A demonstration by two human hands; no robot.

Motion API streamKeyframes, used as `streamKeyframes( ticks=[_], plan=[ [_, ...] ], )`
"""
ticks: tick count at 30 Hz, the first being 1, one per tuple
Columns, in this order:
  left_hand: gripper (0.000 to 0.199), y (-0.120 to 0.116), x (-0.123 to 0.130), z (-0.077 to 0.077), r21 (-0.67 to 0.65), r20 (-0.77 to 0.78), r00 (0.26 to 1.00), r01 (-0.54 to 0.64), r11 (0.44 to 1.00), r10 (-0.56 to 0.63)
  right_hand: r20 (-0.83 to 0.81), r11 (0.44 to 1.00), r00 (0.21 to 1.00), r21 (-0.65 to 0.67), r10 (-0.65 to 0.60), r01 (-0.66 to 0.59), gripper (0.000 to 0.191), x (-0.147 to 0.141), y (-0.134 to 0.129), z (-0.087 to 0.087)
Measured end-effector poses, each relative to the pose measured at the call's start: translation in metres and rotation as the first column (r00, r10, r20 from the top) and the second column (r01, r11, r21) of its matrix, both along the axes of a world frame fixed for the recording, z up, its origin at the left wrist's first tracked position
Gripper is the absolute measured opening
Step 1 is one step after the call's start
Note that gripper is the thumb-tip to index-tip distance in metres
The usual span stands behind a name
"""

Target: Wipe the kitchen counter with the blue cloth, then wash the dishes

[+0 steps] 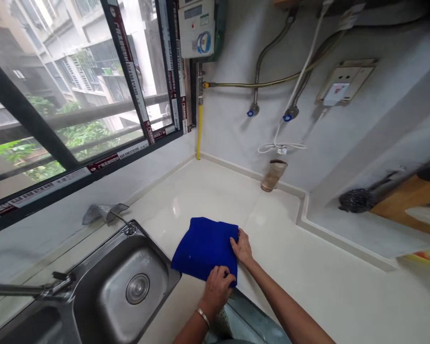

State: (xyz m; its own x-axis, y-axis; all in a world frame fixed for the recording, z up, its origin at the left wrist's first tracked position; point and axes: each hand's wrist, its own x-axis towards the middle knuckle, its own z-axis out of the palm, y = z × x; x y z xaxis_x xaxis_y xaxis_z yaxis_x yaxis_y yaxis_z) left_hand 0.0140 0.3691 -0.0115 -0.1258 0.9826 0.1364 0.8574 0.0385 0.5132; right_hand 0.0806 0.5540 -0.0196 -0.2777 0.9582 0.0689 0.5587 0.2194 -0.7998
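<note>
In the head view, a blue cloth (208, 246) lies on the pale counter (272, 248), right of the metal sink (136, 286). The left hand (219, 287) pinches its near edge with curled fingers; the right hand (242, 247) grips its right edge between thumb and fingers. A brown cup (274, 176) stands tilted at the far wall.

For you: faucet (17, 289), cut off at left edge; meter (197, 29), top cropped; fingertips of your left hand (218, 289), partly hidden.

Left hand (218, 287) curled, right hand (242, 247) ahead
</note>
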Motion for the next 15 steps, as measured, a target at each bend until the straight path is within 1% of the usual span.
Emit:
streamKeyframes(
  ticks=[2, 4, 6, 7, 8, 9, 10, 11, 13, 15],
  plan=[
    [0.026, 0.000, -0.001, -0.001, -0.007, 0.031, 0.999, 0.027, 1.000, -0.027, 0.017, 0.992, 0.998, -0.109, -0.055, 0.057, 0.063, -0.009, 0.008, 0.005],
    [0.022, -0.004, -0.003, 0.001, -0.012, 0.056, 0.998, 0.041, 0.999, -0.040, 0.028, 0.975, 0.997, -0.206, -0.074, 0.079, 0.053, -0.014, 0.016, 0.010],
    [0.019, -0.009, -0.009, 0.008, 0.010, 0.119, 0.993, 0.006, 1.000, -0.007, 0.011, 0.960, 0.999, -0.278, -0.038, 0.040, 0.030, -0.014, 0.023, 0.016],
    [0.017, -0.011, -0.014, 0.014, 0.034, 0.200, 0.979, -0.047, 0.998, 0.039, -0.009, 0.947, 1.000, -0.320, -0.016, 0.012, 0.017, -0.013, 0.026, 0.020],
    [0.013, -0.012, -0.022, 0.022, 0.056, 0.301, 0.948, -0.123, 0.991, 0.101, -0.039, 0.933, 0.999, -0.361, 0.001, -0.015, 0.007, -0.013, 0.029, 0.024],
    [0.008, -0.012, -0.033, 0.032, 0.072, 0.408, 0.898, -0.214, 0.974, 0.167, -0.080, 0.918, 0.997, -0.395, 0.011, -0.042, 0.008, -0.013, 0.032, 0.030],
    [0.004, -0.009, -0.046, 0.044, 0.072, 0.504, 0.831, -0.312, 0.947, 0.235, -0.130, 0.906, 0.991, -0.417, 0.010, -0.064, 0.013, -0.013, 0.036, 0.038],
    [0.008, -0.005, -0.062, 0.058, 0.076, 0.535, 0.795, -0.381, 0.921, 0.285, -0.189, 0.901, 0.982, -0.427, -0.001, -0.081, 0.015, -0.014, 0.040, 0.048],
    [0.017, 0.009, -0.096, 0.089, 0.117, 0.543, 0.771, -0.461, 0.880, 0.332, -0.325, 0.908, 0.945, -0.407, -0.038, -0.103, 0.019, -0.019, 0.050, 0.073],
    [0.022, 0.027, -0.128, 0.123, 0.179, 0.541, 0.773, -0.491, 0.852, 0.332, -0.459, 0.929, 0.885, -0.355, -0.074, -0.106, 0.027, -0.026, 0.062, 0.106]
  ],
)
